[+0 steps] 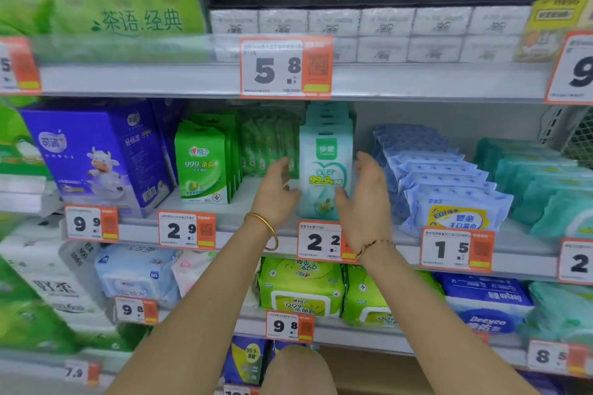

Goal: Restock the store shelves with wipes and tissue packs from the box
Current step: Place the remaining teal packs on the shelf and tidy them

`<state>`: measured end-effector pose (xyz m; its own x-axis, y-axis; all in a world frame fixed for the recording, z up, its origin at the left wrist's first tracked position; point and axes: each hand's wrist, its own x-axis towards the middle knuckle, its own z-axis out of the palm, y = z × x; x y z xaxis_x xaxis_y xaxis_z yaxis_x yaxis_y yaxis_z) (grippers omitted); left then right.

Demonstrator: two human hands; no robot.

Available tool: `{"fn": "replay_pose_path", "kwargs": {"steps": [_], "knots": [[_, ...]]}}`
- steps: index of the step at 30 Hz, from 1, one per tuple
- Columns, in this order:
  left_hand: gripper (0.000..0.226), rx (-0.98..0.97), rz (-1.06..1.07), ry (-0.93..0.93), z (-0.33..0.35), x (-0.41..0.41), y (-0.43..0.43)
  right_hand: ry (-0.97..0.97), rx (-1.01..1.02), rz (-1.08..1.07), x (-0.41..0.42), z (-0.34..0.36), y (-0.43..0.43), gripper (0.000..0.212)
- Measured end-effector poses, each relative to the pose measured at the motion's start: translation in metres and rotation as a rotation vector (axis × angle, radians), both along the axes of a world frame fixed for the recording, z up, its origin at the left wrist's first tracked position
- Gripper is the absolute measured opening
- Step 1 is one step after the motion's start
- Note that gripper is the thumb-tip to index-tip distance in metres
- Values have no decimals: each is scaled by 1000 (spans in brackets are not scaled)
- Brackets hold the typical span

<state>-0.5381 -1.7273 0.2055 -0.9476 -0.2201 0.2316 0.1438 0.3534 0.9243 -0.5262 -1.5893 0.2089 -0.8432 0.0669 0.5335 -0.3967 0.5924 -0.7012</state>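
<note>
My left hand point(276, 192) and right hand point(365, 199) reach over the front edge of the middle shelf point(244, 218), one on either side of the pale teal wipes pack point(324, 170). Both hands are spread with fingers loose; the left fingertips lie at the pack's left edge, the right thumb at its lower right corner, and I cannot tell whether either actually presses it. A gold bangle point(264, 229) circles my left wrist, a thin bracelet point(373, 245) my right.

The pack stands upright at the shelf's front edge, long axis vertical, printed face toward me, hang tab up, directly above the 2.2 price tag point(319, 240). More packs of the same kind stand in a row behind it, running toward the shelf's back.

Left of it stand green wipes packs point(202, 163), also upright in a row, then a purple tissue box point(96, 154). To the right, blue wipes packs point(449, 183) lean in an overlapping row.
</note>
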Motion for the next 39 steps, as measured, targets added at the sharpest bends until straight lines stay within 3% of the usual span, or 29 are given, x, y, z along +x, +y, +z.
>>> {"fn": "replay_pose_path", "kwargs": {"steps": [3, 6, 9, 15, 19, 28, 31, 34, 37, 39], "knots": [[48, 6, 241, 121, 1, 8, -25, 123, 36, 121, 15, 3, -32, 45], [50, -86, 549, 217, 0, 15, -60, 14, 104, 270, 10, 5, -76, 45], [59, -125, 763, 161, 1, 16, -96, -131, 163, 354, -7, 5, -117, 51], [76, 79, 470, -40, 9, -4, -136, -410, 67, 414, -54, 2, -178, 60], [66, 89, 369, -106, 10, -11, -145, -404, 84, 390, -61, -9, -200, 48], [64, 66, 267, -114, 1, -18, -163, -346, 116, 313, -57, -15, -204, 38], [52, 195, 308, -104, 8, -24, -168, -354, 87, 329, -64, -14, -201, 59], [21, 444, 315, -102, 18, -27, -170, -422, -31, 413, -72, -7, -201, 82], [36, 604, 304, -17, 16, -37, -172, -517, -125, 485, -79, -7, -203, 95], [36, 619, 309, -13, 16, -41, -173, -525, -171, 513, -79, -11, -205, 92]]}}
